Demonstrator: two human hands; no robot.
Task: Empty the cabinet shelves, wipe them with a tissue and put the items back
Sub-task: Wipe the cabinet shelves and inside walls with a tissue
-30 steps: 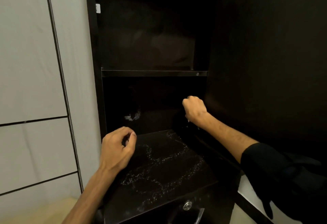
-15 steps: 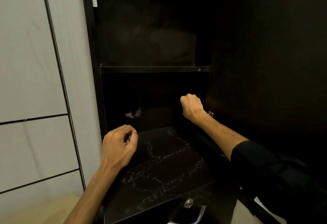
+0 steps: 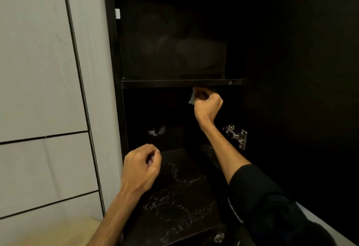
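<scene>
At far left stand pale wall panels point(image 3: 38, 70) divided by dark seams. Beside them is the dark cabinet point(image 3: 111, 90), its door open. The left hand point(image 3: 140, 167) hovers at the cabinet's left front, above the front edge of the lower shelf point(image 3: 180, 206); its fingers are curled loosely toward the thumb and nothing is seen in them. The lower shelf surface carries pale, looping streaks of residue, and a small pale smear shows on the back wall point(image 3: 156, 132) of the lower compartment. Above, the upper shelf point(image 3: 174, 82) runs across the cabinet; the compartment over it is too dark to tell its contents. The right hand point(image 3: 207, 104) is raised inside the lower compartment, just under the upper shelf's front edge, clenched round a white tissue point(image 3: 192, 96) whose corner protrudes at the hand's left; the tissue appears to touch the shelf's underside. Right of the forearm, a metal hinge point(image 3: 236, 135) is fixed to the open door point(image 3: 301, 90). The right arm wears a dark sleeve point(image 3: 272, 206).
</scene>
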